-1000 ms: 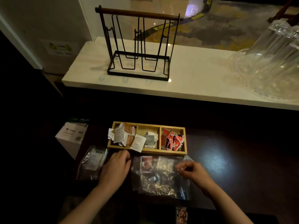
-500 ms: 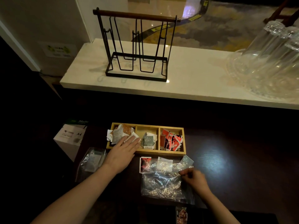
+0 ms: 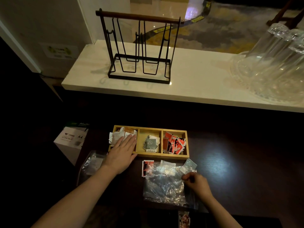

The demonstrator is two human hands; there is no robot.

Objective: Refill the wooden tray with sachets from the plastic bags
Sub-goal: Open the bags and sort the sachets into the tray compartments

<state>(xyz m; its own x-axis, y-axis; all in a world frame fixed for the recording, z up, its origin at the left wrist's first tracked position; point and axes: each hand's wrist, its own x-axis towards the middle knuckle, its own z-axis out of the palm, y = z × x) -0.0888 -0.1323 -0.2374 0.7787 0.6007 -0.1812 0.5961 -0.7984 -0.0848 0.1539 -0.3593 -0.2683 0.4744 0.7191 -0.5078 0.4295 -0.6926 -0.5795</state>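
A three-compartment wooden tray [image 3: 162,156] sits on the dark table. Its left compartment holds white and brown sachets [image 3: 117,136], the middle one grey-green sachets [image 3: 151,143], the right one red sachets [image 3: 174,143]. My left hand [image 3: 122,152] lies flat with straight fingers, pressing on the white sachets in the left compartment. In front of the tray lies a crumpled clear plastic bag [image 3: 164,183], with a red sachet [image 3: 146,167] and a grey-green sachet [image 3: 190,164] at its top edge. My right hand [image 3: 197,184] pinches the bag's right edge.
A second clear plastic bag [image 3: 92,163] lies left of my left hand. A white A4 paper box [image 3: 70,142] stands further left. Behind, a white counter [image 3: 197,86] carries a black wire rack [image 3: 139,48] and clear glassware [image 3: 276,66].
My left hand moved from the table edge up onto the tray's left compartment and flattened the sachets there. My right hand drew back along the bag's right edge.
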